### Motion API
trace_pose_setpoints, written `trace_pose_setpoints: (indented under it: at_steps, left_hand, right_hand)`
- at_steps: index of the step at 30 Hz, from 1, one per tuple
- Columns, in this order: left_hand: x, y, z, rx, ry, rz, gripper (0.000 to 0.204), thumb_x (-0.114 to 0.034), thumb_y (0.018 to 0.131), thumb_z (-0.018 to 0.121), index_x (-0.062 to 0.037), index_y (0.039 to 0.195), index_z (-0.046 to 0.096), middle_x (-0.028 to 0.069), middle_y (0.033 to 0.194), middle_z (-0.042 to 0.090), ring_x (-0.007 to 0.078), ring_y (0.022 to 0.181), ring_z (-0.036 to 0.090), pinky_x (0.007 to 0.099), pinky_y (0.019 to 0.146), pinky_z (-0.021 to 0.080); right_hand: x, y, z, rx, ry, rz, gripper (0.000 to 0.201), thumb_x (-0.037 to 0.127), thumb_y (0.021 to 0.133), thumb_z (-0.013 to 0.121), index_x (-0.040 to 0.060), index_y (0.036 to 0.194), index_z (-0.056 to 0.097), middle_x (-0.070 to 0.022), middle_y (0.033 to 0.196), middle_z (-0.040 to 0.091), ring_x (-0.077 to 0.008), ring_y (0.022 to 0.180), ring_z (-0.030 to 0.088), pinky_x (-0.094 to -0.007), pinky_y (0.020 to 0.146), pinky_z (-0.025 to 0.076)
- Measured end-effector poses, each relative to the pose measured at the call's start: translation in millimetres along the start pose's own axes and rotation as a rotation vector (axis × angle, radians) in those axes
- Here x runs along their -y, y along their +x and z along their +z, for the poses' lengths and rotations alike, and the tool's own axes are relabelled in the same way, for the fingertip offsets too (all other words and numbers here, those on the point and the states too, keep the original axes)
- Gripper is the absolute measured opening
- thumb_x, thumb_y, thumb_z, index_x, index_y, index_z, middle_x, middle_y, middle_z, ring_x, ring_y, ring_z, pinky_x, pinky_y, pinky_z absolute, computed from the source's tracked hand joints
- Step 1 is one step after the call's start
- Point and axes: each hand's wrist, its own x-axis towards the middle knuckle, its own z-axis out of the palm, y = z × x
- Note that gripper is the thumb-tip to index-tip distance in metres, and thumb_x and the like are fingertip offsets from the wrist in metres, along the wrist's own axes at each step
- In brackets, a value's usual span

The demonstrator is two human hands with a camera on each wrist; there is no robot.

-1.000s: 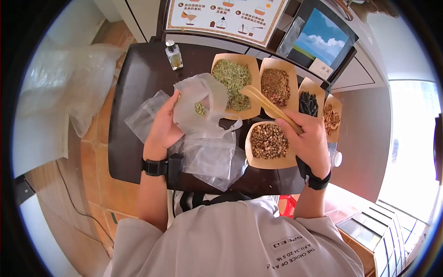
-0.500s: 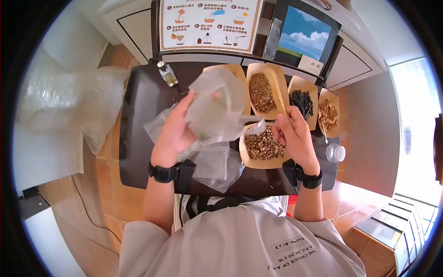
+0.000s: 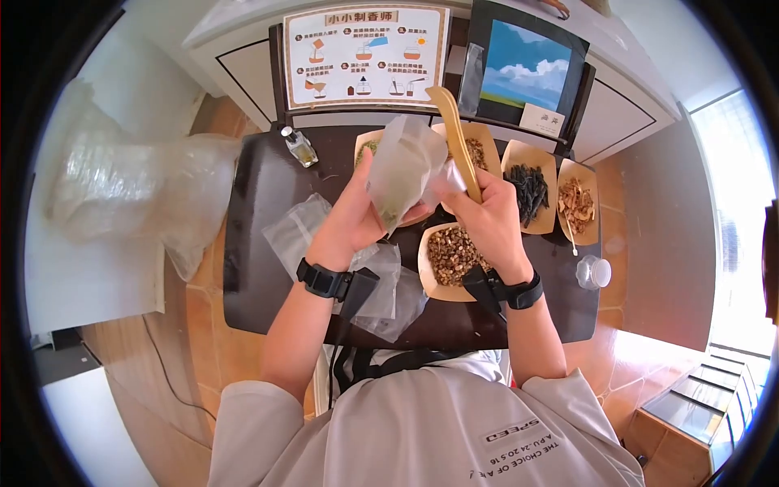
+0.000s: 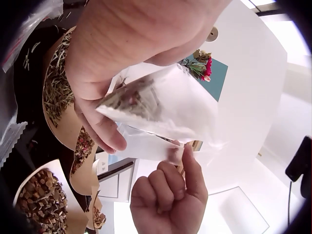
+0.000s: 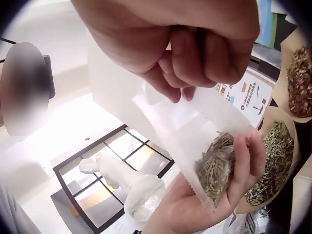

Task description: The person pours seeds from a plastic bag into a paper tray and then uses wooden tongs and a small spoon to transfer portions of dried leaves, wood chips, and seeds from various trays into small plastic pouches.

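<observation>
My left hand point(image 3: 350, 217) holds a translucent white pouch point(image 3: 399, 166) by its lower part, fingers and thumb around it. Dried green herb pieces point(image 5: 214, 168) show through the pouch in the right wrist view. At the pouch's upper edge, my right hand point(image 3: 489, 223) pinches the thin material between thumb and forefinger. Wooden tongs point(image 3: 459, 146) are also gripped in that hand, pointing up and away from me. Below and behind the pouch, partly covered by it, is a paper tray of green herbs point(image 5: 274, 168).
Nearby stand paper trays of brown chips point(image 3: 451, 254), reddish bits point(image 5: 301, 80), dark strips point(image 3: 528, 193) and pale shavings point(image 3: 576, 203). Clear bags point(image 3: 377, 296) lie near my left forearm. A small glass bottle point(image 3: 301, 148) stands at back left, a clear jar point(image 3: 593, 273) at right.
My right hand has moved left from above the trays to the pouch and now pinches its edge. The tongs swung upward. The pouch is more upright, and the head view has tilted up.
</observation>
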Motion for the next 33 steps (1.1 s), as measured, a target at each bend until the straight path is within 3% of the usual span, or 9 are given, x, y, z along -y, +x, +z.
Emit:
trace_pose_setpoints:
  at_steps: [2, 6, 9, 11, 17, 24, 26, 30, 33]
  left_hand:
    - [-1, -3, 2, 0.042, -0.051, 0.015, 0.063, -0.055, 0.102, 0.04, -0.0068, 0.142, 0.043, 0.0159, 0.133, 0.056, 0.0331, 0.117, 0.059, 0.0497, 0.096, 0.055]
    - [2, -10, 18, -0.023, -0.145, 0.028, 0.067, -0.059, 0.101, 0.037, -0.0071, 0.144, 0.042, 0.0145, 0.135, 0.055, 0.0316, 0.118, 0.059, 0.0492, 0.096, 0.054]
    - [10, -17, 31, -0.065, -0.14, 0.072, 0.062, -0.052, 0.1, 0.047, -0.0046, 0.141, 0.045, 0.013, 0.132, 0.058, 0.0277, 0.117, 0.06, 0.0449, 0.098, 0.052]
    - [16, -19, 37, -0.173, 0.106, 0.165, 0.059, -0.042, 0.099, 0.055, -0.001, 0.14, 0.045, 0.012, 0.131, 0.059, 0.0267, 0.118, 0.06, 0.0443, 0.104, 0.048]
    - [26, -13, 25, -0.152, 0.045, 0.151, 0.045, -0.032, 0.1, 0.059, -0.0034, 0.134, 0.051, 0.008, 0.127, 0.061, 0.0195, 0.112, 0.063, 0.0389, 0.096, 0.052]
    - [2, -48, -11, -0.129, -0.138, 0.161, 0.05, -0.033, 0.099, 0.059, -0.0062, 0.139, 0.048, 0.0113, 0.132, 0.059, 0.0254, 0.121, 0.058, 0.0468, 0.103, 0.048]
    - [-15, -70, -22, -0.218, -0.048, 0.3, 0.049, -0.037, 0.1, 0.054, -0.0077, 0.139, 0.048, 0.0117, 0.134, 0.057, 0.0272, 0.122, 0.057, 0.0501, 0.102, 0.048]
    - [-21, -77, -66, -0.042, -0.054, 0.387, 0.05, -0.043, 0.102, 0.048, -0.0078, 0.138, 0.049, 0.0101, 0.136, 0.056, 0.0264, 0.121, 0.057, 0.0502, 0.099, 0.049]
    - [-22, -70, -76, 0.016, -0.05, 0.323, 0.054, -0.047, 0.103, 0.044, -0.0076, 0.139, 0.048, 0.0081, 0.134, 0.057, 0.025, 0.118, 0.058, 0.0457, 0.097, 0.05]
  right_hand:
    - [-3, 1, 0, -0.018, 0.032, 0.03, 0.014, 0.009, 0.085, 0.07, -0.0037, 0.091, 0.068, 0.0045, 0.066, 0.054, -0.003, 0.062, 0.044, -0.024, 0.052, 0.036]
    - [-5, -2, -6, -0.044, 0.1, -0.013, 0.015, 0.007, 0.087, 0.068, -0.0047, 0.096, 0.069, 0.005, 0.067, 0.053, -0.0026, 0.061, 0.042, -0.0237, 0.053, 0.035]
    - [-2, -7, -16, -0.059, 0.047, 0.037, 0.014, 0.007, 0.088, 0.067, -0.0041, 0.097, 0.069, 0.0063, 0.067, 0.052, -0.0015, 0.06, 0.042, -0.0214, 0.055, 0.036]
    - [-10, -7, -24, -0.065, 0.015, 0.036, 0.014, 0.007, 0.088, 0.067, -0.0038, 0.097, 0.069, 0.0063, 0.067, 0.052, -0.0011, 0.061, 0.042, -0.0209, 0.055, 0.035]
    - [-4, -15, -29, -0.063, -0.015, 0.085, 0.014, 0.009, 0.091, 0.066, -0.0019, 0.098, 0.069, 0.0071, 0.069, 0.054, 0.0, 0.061, 0.043, -0.0188, 0.054, 0.034]
    - [13, -38, -31, 0.019, 0.012, 0.035, 0.036, 0.011, 0.095, 0.063, -0.0008, 0.128, 0.053, 0.0049, 0.072, 0.059, 0.0004, 0.065, 0.046, -0.0172, 0.058, 0.036]
    - [4, -42, -41, 0.125, 0.117, 0.128, 0.039, 0.01, 0.095, 0.063, -0.0002, 0.13, 0.05, 0.0026, 0.073, 0.061, -0.0004, 0.066, 0.048, -0.0182, 0.059, 0.038]
    - [16, -54, -34, 0.179, -0.074, 0.085, 0.033, 0.009, 0.092, 0.067, 0.0003, 0.122, 0.056, -0.0014, 0.074, 0.063, -0.0032, 0.066, 0.051, -0.0206, 0.059, 0.041]
    - [34, -59, -19, 0.108, -0.333, -0.128, 0.02, 0.008, 0.086, 0.074, -0.0003, 0.103, 0.068, -0.0075, 0.079, 0.067, -0.0119, 0.066, 0.058, -0.0262, 0.062, 0.047]
